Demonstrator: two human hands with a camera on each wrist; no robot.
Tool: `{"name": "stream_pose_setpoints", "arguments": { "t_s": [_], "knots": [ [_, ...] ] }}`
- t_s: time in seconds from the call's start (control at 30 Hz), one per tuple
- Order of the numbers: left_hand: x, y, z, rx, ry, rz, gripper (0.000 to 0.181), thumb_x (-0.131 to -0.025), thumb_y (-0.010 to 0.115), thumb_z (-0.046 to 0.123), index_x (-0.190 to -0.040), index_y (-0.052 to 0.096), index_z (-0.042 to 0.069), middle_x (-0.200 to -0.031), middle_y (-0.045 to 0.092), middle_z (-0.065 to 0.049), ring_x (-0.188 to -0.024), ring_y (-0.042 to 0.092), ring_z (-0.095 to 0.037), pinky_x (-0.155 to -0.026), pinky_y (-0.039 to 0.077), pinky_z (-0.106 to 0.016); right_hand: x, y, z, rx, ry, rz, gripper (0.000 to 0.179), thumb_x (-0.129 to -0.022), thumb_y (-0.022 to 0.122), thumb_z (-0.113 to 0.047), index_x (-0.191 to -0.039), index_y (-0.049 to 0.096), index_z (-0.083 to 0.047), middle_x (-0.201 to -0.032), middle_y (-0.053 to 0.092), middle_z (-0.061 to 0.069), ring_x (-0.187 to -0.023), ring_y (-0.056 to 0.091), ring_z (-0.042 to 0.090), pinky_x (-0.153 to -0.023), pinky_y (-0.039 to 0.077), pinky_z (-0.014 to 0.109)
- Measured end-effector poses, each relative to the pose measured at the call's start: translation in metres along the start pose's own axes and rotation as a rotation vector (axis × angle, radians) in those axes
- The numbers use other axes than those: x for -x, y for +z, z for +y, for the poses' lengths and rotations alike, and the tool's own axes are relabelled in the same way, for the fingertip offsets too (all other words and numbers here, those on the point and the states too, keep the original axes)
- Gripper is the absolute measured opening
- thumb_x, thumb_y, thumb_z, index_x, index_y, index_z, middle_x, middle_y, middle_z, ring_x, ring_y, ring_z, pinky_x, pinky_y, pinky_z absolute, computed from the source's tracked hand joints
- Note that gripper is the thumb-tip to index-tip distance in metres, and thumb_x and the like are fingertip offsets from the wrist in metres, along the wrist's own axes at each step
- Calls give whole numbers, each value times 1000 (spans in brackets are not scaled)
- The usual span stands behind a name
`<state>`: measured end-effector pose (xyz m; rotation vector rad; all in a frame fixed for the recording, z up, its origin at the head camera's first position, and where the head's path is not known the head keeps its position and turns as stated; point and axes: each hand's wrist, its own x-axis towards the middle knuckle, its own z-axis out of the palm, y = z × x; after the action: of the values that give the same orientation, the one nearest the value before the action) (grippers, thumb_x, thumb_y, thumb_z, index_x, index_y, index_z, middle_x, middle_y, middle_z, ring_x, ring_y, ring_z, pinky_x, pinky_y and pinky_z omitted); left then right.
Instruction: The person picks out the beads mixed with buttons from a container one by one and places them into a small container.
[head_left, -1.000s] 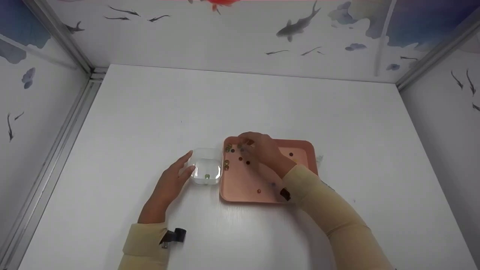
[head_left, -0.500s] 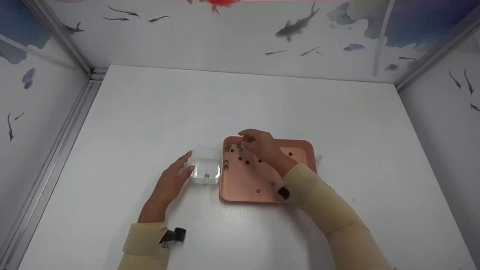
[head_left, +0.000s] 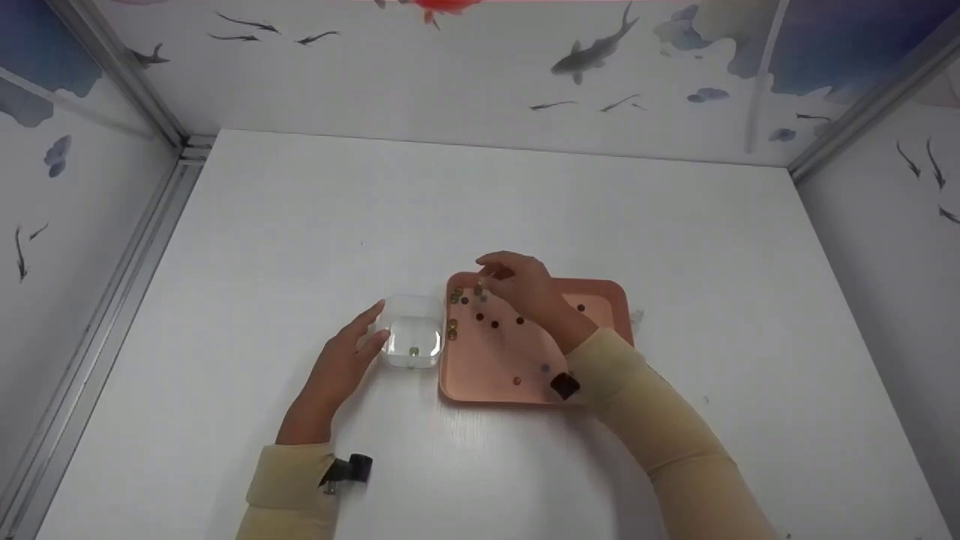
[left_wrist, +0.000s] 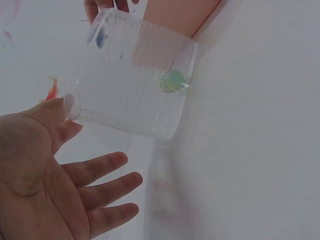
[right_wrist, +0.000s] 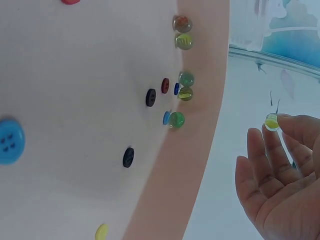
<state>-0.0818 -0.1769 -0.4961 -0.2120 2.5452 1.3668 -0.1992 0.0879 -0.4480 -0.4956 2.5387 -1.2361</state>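
My right hand [head_left: 525, 289] is over the far edge of a pink tray [head_left: 487, 382]. In the right wrist view, thumb and fingertips pinch a clear glass marble with yellow inside [right_wrist: 271, 122]. My left hand [head_left: 341, 367] stands beside a clear plastic box [left_wrist: 130, 95], thumb and fingers spread at its left side. One greenish marble [left_wrist: 172, 81] lies in that box, which is just left of the tray. Along the tray wall sit several more marbles, such as a green one [right_wrist: 177, 119] and an orange-flecked one [right_wrist: 183, 23].
Buttons lie scattered in the tray: a large blue one [right_wrist: 10, 141], a black one [right_wrist: 150, 97], a dark red one [right_wrist: 165, 85] and a yellow piece [right_wrist: 101, 232]. The white table [head_left: 300, 210] is bounded by fish-patterned walls [head_left: 450, 82].
My right hand has risen slightly toward the tray's far edge, uncovering a button behind it. The left hand and the box have stayed put.
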Motion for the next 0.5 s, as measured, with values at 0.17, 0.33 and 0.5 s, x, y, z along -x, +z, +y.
{"name": "stream_pose_setpoints", "arguments": {
  "t_s": [0.17, 0.33, 0.5],
  "knots": [
    [0, 0, 0, 5, -4, 1, 55, -103, 45, 39, -153, 28, 26, -157, 29, -10, -140, 32, -37, -113, 24, -57, 0, 1, -3, -12, -22, 3, 35, -93, 65, -11, -128, 62, -7, -109, 67, 9, -104, 63, 22, -89, 53, 35],
    [1, 1, 0, -3, -13, 7, 55, -102, 46, 40, -153, 29, 27, -156, 31, -10, -140, 34, -36, -112, 26, -57, 1, 2, -5, -36, -12, -1, 34, -94, 64, -14, -127, 62, -8, -109, 67, 8, -104, 63, 22, -89, 53, 35],
    [1, 1, 1, -1, -22, 9, 55, -102, 45, 40, -153, 30, 28, -156, 31, -9, -140, 34, -36, -111, 27, -58, 3, 3, -8, -63, 4, -7, 33, -95, 64, -15, -127, 62, -9, -110, 66, 7, -104, 63, 21, -89, 53, 35]
  ]
}}
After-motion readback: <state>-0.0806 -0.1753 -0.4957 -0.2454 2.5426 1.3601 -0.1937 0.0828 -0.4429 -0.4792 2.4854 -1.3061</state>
